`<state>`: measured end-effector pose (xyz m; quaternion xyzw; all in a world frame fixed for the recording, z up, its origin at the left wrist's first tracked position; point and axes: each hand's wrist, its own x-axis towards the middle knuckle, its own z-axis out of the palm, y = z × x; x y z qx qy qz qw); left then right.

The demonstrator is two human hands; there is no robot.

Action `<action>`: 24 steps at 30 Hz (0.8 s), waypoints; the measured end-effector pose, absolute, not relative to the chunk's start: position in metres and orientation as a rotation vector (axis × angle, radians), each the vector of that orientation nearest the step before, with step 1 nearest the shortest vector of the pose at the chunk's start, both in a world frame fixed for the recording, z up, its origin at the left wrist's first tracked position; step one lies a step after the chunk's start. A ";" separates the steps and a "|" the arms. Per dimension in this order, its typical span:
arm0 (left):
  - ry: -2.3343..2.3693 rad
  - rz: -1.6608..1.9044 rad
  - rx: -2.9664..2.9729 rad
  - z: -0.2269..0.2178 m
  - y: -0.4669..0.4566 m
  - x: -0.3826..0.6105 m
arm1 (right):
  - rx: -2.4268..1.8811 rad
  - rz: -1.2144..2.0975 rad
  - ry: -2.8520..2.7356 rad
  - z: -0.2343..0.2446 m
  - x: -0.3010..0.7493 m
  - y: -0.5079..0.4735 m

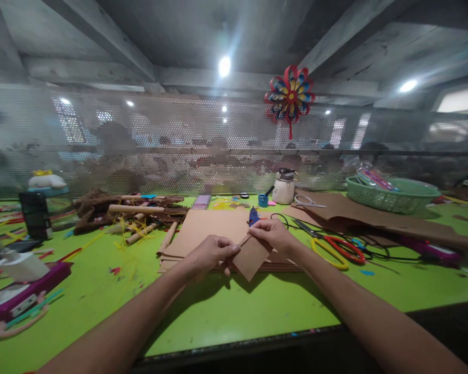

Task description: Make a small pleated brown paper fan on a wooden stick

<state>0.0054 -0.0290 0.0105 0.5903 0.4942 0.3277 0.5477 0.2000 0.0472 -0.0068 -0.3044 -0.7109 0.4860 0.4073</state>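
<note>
Between my hands is a small square of brown paper (252, 258), held tilted with one corner pointing down. Its upper left edge looks narrowly folded or rolled. My left hand (217, 251) pinches the left end of that edge between thumb and fingers. At the top end, my right hand (272, 234) pinches the same edge. Under and behind the square lies a stack of larger brown paper sheets (214, 228) on the green table (203, 322). A blue glue gun (253, 215) shows just beyond my right fingers, partly hidden.
Scissors with yellow and red handles (335, 252) lie right of my right hand, near black cables. Rolled brown tubes (140, 209) and yellow strands are heaped at left. A green basket (392, 196), a white jug (284, 188) and a purple power strip (27, 291) stand around.
</note>
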 end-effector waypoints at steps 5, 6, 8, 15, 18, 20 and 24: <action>1.251 0.770 1.553 0.010 -0.027 0.006 | -0.684 1.462 -1.722 -0.001 0.201 0.040; 1.271 0.776 1.593 0.010 -0.027 0.007 | -0.675 1.487 -1.727 -0.001 0.200 0.039; 1.306 0.791 1.656 0.010 -0.027 0.009 | -0.682 1.464 -1.746 -0.001 0.200 0.039; 1.305 0.793 1.699 0.015 -0.032 0.013 | -0.701 1.365 -1.762 -0.003 0.202 0.042; 1.260 0.796 1.663 0.013 -0.030 0.013 | -0.721 1.330 -1.785 -0.002 0.201 0.040; 1.248 0.821 1.648 0.012 -0.029 0.012 | -0.728 1.315 -1.777 -0.002 0.201 0.040; 1.169 0.826 1.616 0.012 -0.030 0.009 | -0.703 1.275 -1.722 -0.002 0.200 0.042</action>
